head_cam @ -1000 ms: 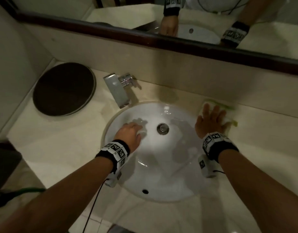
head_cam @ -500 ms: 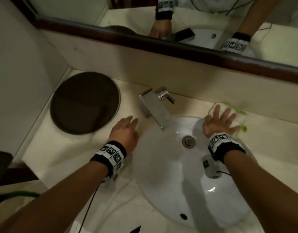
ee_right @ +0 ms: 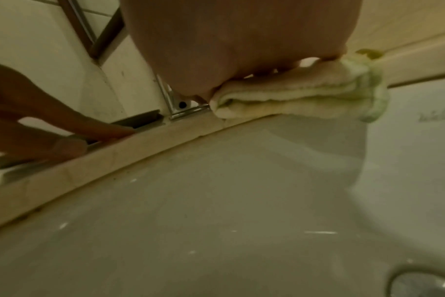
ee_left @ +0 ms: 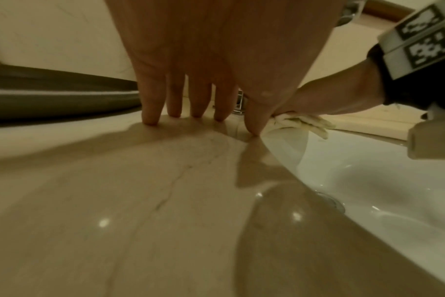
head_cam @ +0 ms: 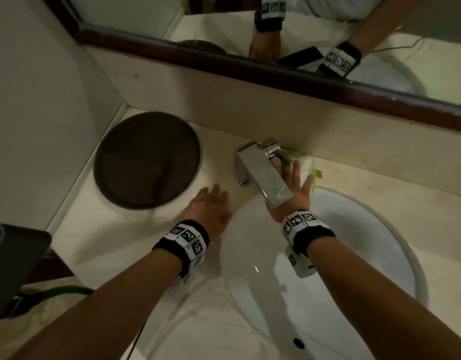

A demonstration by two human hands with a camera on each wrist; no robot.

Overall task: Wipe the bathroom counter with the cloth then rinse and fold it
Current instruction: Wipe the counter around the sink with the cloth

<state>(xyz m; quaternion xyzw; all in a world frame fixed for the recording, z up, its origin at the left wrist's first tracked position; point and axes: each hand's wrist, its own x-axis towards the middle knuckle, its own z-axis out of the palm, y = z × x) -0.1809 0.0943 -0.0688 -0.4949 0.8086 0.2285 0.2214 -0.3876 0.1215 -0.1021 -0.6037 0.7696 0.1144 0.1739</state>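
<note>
The pale yellow-green cloth (head_cam: 306, 162) lies folded on the beige counter (head_cam: 136, 237) behind the white sink (head_cam: 354, 255), just right of the chrome faucet (head_cam: 263, 175). My right hand (head_cam: 297, 185) presses flat on the cloth with fingers spread, partly hidden under the spout; the right wrist view shows the cloth (ee_right: 305, 100) bunched under the palm at the basin rim. My left hand (head_cam: 211, 206) rests flat on the counter left of the faucet, fingers straight and fingertips (ee_left: 150, 118) touching the stone. The cloth (ee_left: 300, 122) shows beyond its thumb.
A round dark mat (head_cam: 149, 159) sits on the counter's back left corner. A mirror with a dark wooden frame (head_cam: 250, 71) runs above the backsplash. A dark object (head_cam: 14, 258) and a green hose (head_cam: 65, 291) lie off the counter's left edge.
My right hand has slid the cloth left along the back of the sink to beside the faucet. My left hand left the basin and now rests flat on the counter.
</note>
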